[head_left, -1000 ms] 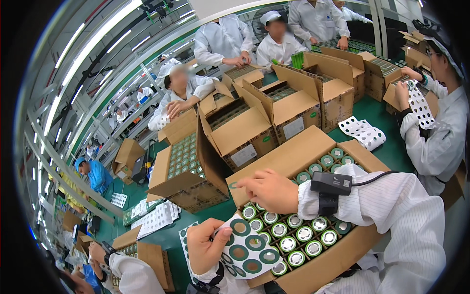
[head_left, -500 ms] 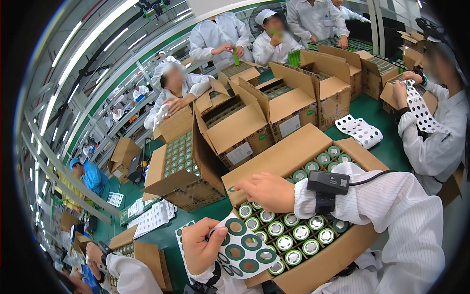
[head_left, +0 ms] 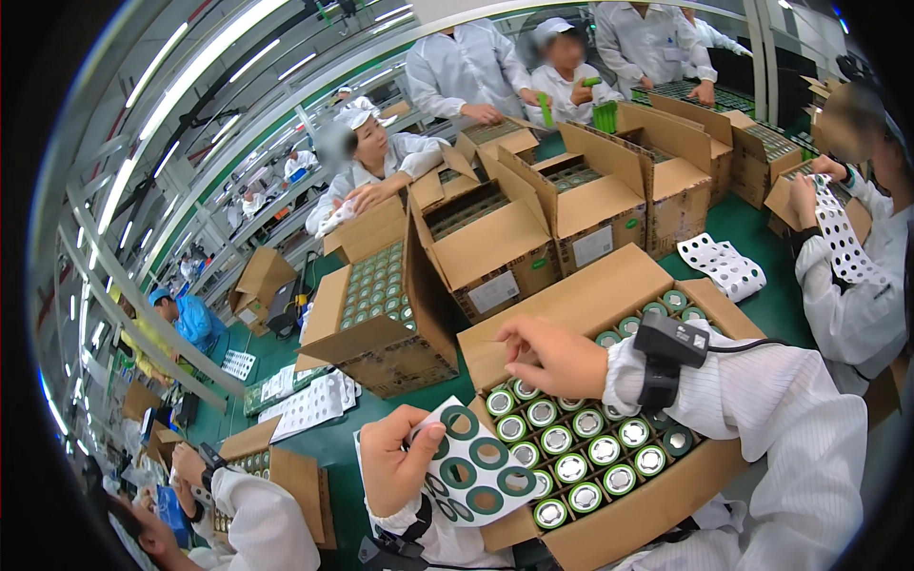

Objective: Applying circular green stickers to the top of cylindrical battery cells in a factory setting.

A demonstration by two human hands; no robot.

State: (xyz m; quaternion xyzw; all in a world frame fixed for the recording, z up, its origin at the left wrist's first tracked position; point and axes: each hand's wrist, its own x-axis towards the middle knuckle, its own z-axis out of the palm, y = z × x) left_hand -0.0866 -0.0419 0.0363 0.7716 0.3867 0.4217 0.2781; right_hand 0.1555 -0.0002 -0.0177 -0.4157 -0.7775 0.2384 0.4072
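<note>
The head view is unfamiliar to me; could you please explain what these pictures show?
There is no robot here: these are a person's own bare hands. All the pictures come from one camera worn on the head, looking down; its wide fisheye lens bends straight edges. The left hand grips a white sheet carrying green rings. The right hand is over an open cardboard box of upright cylinders with green edges and silvery tops; whether its fingers pinch anything is too small to tell. Beyond lies a green table bearing more open boxes and hole-punched white sheets.
</note>
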